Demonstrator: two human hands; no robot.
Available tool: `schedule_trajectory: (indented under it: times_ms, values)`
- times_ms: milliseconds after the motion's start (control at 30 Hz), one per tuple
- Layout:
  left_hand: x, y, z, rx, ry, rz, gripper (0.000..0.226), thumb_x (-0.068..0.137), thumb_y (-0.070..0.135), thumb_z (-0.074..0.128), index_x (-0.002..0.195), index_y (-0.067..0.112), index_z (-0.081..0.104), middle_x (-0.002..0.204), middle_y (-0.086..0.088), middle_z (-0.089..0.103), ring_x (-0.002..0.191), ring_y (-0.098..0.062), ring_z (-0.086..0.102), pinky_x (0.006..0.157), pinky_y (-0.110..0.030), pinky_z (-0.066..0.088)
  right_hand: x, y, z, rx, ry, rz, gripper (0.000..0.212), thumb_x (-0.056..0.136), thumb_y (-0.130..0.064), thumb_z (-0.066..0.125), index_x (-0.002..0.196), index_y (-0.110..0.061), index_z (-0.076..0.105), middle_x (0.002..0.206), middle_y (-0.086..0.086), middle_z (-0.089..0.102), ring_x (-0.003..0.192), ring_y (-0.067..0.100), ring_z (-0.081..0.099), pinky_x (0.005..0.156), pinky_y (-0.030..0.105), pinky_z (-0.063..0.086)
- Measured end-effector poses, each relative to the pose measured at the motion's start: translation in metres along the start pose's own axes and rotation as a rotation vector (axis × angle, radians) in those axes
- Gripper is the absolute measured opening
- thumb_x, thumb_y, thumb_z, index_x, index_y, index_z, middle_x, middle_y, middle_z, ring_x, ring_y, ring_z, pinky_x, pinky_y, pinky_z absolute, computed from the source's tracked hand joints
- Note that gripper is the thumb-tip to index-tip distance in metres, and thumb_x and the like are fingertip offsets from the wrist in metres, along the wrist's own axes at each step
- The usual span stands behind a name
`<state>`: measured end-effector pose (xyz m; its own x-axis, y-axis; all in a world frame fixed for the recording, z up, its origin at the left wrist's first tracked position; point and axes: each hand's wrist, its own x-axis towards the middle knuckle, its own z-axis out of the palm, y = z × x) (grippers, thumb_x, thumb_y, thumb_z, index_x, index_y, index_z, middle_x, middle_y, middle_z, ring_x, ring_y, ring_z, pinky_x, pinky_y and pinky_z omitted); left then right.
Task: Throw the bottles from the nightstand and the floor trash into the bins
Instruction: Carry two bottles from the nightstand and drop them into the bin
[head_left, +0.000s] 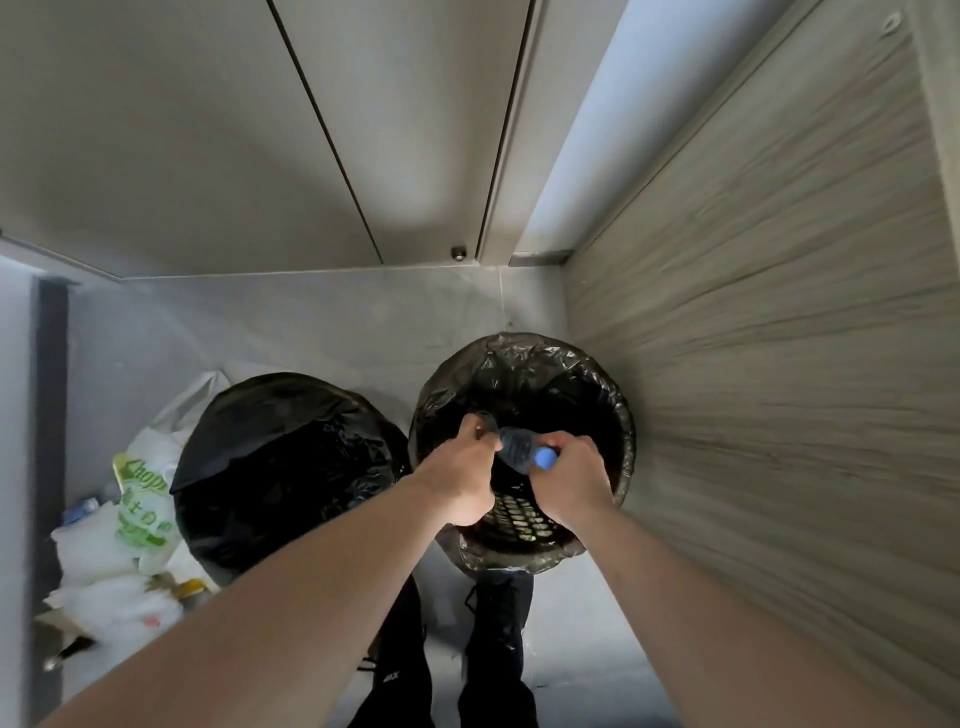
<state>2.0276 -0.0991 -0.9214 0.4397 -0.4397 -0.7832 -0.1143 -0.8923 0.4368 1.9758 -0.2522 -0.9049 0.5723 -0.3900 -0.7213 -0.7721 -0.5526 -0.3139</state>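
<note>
Head view: right hand (569, 480) grips clear plastic bottle with blue cap (522, 453); left hand (462, 480) grips a dark object, unclear, above black-lined mesh bin (621, 415).

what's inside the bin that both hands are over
The right bin shows a black liner and mesh wall inside. Both hands and the blue-capped bottle cover its bottom, so any contents stay unseen.

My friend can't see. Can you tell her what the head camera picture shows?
Two hands hold bottles over an open black-lined bin. A second bin stands to its left, with plastic bags heaped beside it.
</note>
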Motion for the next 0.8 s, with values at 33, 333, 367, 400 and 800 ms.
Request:
schedule_trajectory:
  times_ms: [33, 333, 367, 400, 800]
  values:
    - [0.002, 0.000, -0.001, 0.000, -0.018, -0.005, 0.065, 0.092, 0.002, 0.055, 0.152, 0.019, 0.037, 0.157, 0.001, 0.011, 0.111, -0.032, 0.061, 0.098, -0.036, 0.050, 0.001, 0.001, 0.001, -0.002, -0.009, 0.004, 0.046, 0.090, -0.011, 0.070, 0.135, -0.020, 0.063, 0.130, 0.009, 0.051, 0.094, 0.026, 0.057, 0.081, 0.025, 0.042]
    - [-0.066, -0.001, -0.019, -0.101, 0.052, 0.037, 0.071, 0.092, 0.005, 0.056, 0.156, 0.021, 0.030, 0.164, 0.006, 0.008, 0.118, -0.027, 0.061, 0.105, -0.036, 0.048, -0.055, -0.003, -0.026, 0.134, -0.062, 0.060, 0.064, 0.083, -0.014, 0.067, 0.144, -0.027, 0.053, 0.136, 0.003, 0.057, 0.111, 0.023, 0.064, 0.100, 0.035, 0.052]
    - [-0.085, 0.000, -0.022, -0.131, 0.081, 0.021, 0.068, 0.092, 0.008, 0.056, 0.155, 0.021, 0.033, 0.164, 0.006, 0.011, 0.123, -0.026, 0.059, 0.108, -0.035, 0.046, -0.071, -0.003, -0.034, 0.159, -0.073, 0.059, 0.063, 0.082, -0.016, 0.067, 0.142, -0.029, 0.053, 0.133, 0.002, 0.059, 0.107, 0.020, 0.066, 0.098, 0.038, 0.054]
    - [-0.107, 0.000, -0.025, -0.158, 0.098, 0.008, 0.065, 0.093, 0.011, 0.057, 0.154, 0.021, 0.035, 0.163, 0.008, 0.013, 0.127, -0.024, 0.057, 0.110, -0.034, 0.044, -0.089, -0.006, -0.044, 0.172, -0.085, 0.051, 0.062, 0.082, -0.019, 0.067, 0.141, -0.032, 0.052, 0.130, 0.001, 0.062, 0.104, 0.017, 0.067, 0.096, 0.040, 0.056]
    - [-0.426, 0.057, -0.111, -0.386, 0.366, -0.141, 0.060, 0.090, 0.017, 0.056, 0.148, 0.025, 0.046, 0.160, 0.009, 0.025, 0.135, -0.020, 0.047, 0.107, -0.028, 0.042, -0.352, -0.154, -0.197, -0.015, -0.190, -0.243, 0.054, 0.092, -0.022, 0.067, 0.143, -0.031, 0.052, 0.143, -0.011, 0.049, 0.118, 0.008, 0.056, 0.102, 0.029, 0.048]
